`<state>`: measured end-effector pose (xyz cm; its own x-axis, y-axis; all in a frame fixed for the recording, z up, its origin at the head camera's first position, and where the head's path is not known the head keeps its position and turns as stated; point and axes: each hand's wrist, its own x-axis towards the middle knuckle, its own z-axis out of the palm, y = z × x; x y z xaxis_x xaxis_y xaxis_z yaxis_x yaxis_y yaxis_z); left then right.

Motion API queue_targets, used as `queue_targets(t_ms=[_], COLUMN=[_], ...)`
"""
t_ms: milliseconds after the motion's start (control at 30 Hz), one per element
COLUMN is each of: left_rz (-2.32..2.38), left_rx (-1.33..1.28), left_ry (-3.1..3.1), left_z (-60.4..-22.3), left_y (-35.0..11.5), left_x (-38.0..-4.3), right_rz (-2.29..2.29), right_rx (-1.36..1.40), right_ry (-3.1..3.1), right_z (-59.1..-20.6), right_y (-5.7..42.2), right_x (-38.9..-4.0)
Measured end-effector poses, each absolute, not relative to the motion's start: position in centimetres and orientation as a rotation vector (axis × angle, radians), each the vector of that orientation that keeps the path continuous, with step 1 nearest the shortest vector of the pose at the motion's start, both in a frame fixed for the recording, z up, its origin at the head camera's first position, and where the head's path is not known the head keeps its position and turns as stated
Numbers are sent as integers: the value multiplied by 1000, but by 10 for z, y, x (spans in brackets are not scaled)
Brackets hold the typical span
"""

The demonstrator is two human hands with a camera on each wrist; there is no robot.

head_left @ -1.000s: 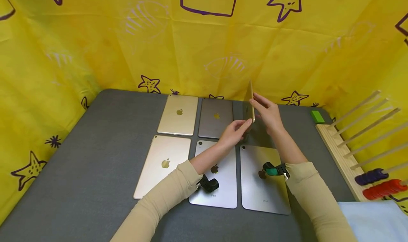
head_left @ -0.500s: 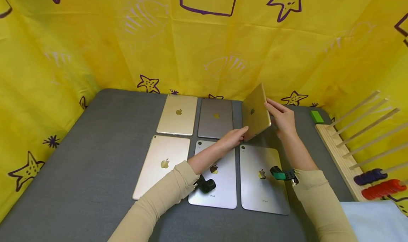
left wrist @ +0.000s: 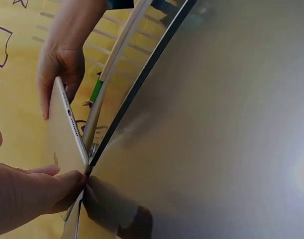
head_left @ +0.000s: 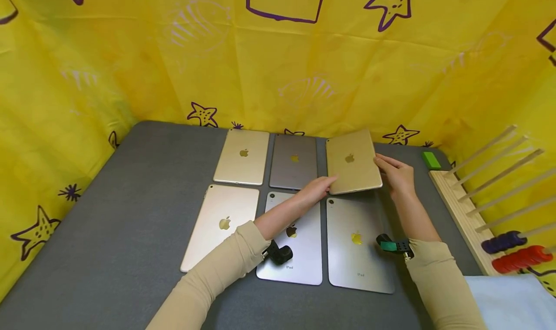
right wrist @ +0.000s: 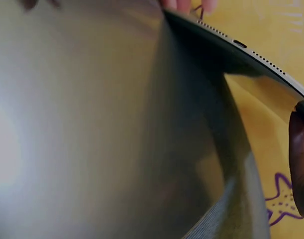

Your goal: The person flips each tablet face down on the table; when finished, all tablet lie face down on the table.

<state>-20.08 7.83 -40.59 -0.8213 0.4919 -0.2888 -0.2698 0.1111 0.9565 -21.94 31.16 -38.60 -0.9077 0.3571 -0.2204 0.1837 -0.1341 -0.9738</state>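
Note:
Both hands hold a gold tablet (head_left: 354, 168) by its edges, its logo side facing up. It slants, with the right edge raised off the table and the left edge low. My left hand (head_left: 319, 187) pinches the near left corner, as the left wrist view also shows on the tablet (left wrist: 67, 134). On the right edge, my right hand (head_left: 398, 176) grips with thumb and fingers; its fingertips are partly hidden. Just left lies a dark grey tablet (head_left: 293, 161). Directly in front is a silver tablet (head_left: 358, 253), and another silver tablet (head_left: 299, 262) lies partly under the left forearm.
Two more gold tablets, a far one (head_left: 247, 168) and a near one (head_left: 217, 243), lie face down at left. A wooden peg rack (head_left: 460, 214) with coloured rings, a green block (head_left: 431, 160) and a light blue cloth (head_left: 512, 301) line the right side. Yellow curtain (head_left: 278, 69) hangs behind the table.
The gold tablet has turned from nearly upright down toward flat, its logo side coming up. My right hand has moved right and lower with its edge; the left has stayed near the same corner.

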Motion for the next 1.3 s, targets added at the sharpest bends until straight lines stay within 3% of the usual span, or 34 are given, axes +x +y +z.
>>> queue_targets(t_ms=[300, 567, 967, 1300], left_rz=[1648, 1613, 1551, 1515], left_rx=[271, 280, 282, 315], left_ry=[1989, 2023, 2076, 2116], left_z=[-403, -404, -404, -405], left_y=[77, 78, 80, 77], left_x=[-197, -195, -191, -191], right_rz=[2055, 1634, 1234, 764], right_rx=[-623, -551, -441, -166], right_ry=[-2169, -2665, -2929, -3080], right_z=[-402, -412, -404, -398], right_y=[322, 328, 321, 313], right_x=[-222, -220, -218, -215])
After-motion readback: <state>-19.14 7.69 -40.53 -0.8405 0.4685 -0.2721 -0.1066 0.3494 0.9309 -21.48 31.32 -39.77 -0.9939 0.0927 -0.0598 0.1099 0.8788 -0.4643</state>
